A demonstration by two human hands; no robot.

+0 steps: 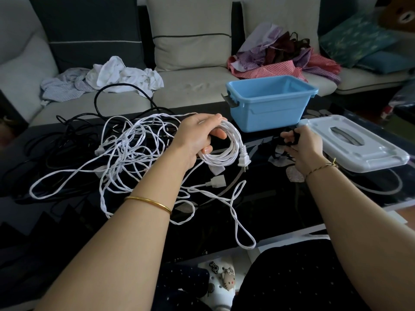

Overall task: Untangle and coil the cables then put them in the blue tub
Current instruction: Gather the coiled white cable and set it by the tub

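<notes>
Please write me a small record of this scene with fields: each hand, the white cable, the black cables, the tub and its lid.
left hand: grips coil of white cable, plug hanging below it
right hand: fingers curled round a black cord, kind unclear
loose white cable: tangled on the table, beside the coil
black cables: uncoiled heap at far left of table
blue tub: open, upright, no cable seen inside
lid: flat on table, right of tub

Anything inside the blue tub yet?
The blue tub shows only bare inner walls, no cable above the rim. Its near wall hides the floor.
</notes>
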